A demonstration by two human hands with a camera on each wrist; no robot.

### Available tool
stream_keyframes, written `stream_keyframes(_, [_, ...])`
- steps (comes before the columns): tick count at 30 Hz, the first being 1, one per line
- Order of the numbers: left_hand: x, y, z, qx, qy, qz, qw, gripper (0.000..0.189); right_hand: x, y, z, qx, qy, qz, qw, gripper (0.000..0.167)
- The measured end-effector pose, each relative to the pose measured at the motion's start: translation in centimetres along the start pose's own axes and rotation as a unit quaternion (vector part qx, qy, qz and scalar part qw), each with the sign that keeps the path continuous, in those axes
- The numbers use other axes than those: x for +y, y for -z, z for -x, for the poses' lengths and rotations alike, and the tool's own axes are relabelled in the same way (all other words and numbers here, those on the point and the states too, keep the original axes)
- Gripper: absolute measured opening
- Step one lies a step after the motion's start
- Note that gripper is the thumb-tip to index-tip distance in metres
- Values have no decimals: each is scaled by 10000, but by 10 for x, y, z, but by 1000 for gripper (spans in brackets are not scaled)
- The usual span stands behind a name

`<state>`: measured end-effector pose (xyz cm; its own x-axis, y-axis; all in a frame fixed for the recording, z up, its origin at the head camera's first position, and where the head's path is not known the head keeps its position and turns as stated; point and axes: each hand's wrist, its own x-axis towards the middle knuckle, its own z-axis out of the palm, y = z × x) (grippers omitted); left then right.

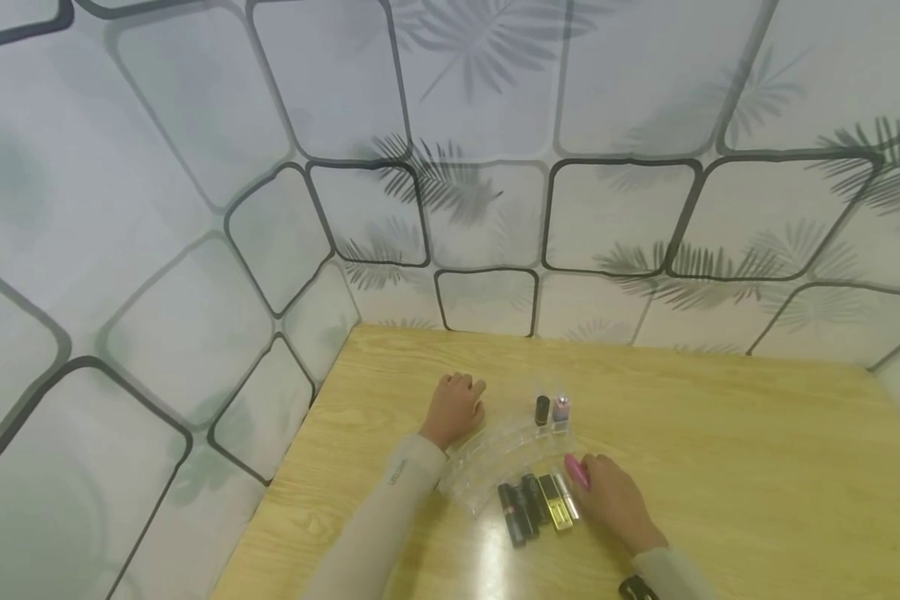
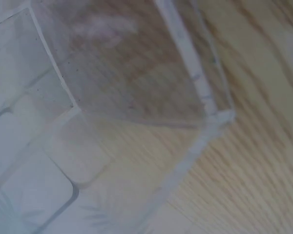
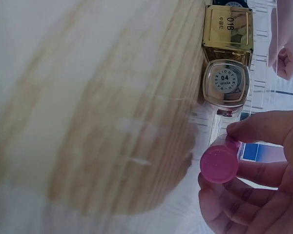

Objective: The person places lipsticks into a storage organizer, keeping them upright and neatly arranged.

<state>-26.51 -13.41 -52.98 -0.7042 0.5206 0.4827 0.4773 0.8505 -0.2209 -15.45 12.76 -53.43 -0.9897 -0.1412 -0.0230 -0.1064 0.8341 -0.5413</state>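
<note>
My right hand (image 1: 613, 498) pinches a pink lipstick tube (image 3: 219, 163) between thumb and fingers, at the right end of a row of cosmetics. In that row lie a clear lip gloss tube (image 3: 226, 84) marked 04, a black and gold lipstick (image 1: 556, 502) and several black lipstick tubes (image 1: 512, 515). Behind them stands a clear tiered organizer (image 1: 495, 454). My left hand (image 1: 454, 411) is by its far left side, fingers loosely curled, with nothing visible in them. The left wrist view shows only the clear plastic wall (image 2: 136, 83) close up.
A small black tube (image 1: 542, 410) and a lilac bottle (image 1: 562, 408) stand at the organizer's far right end. The wooden table (image 1: 720, 467) meets patterned walls (image 1: 487, 217) at the back and left. A dark band (image 1: 636, 587) circles the right wrist.
</note>
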Motion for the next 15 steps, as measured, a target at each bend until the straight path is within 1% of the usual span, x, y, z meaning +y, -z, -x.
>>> stream_keyframes(5, [1,-2,1,84,-90,83,9999,15,-1,3,-3,44,-60,-192,9998,25])
stream_keyframes(7, [1,-2,1,96,-89,98,9999,15,-1,5,-5,133,-25,-159,9998,28])
stream_keyframes(11, [1,-3,1,104,-78,78,9999,15,-3,11,-10,497,215,50,9985,30])
stream_keyframes(15, [1,-2,1,81,-52,45,9999,15,-8,21,-14,837,533,45,9951,30])
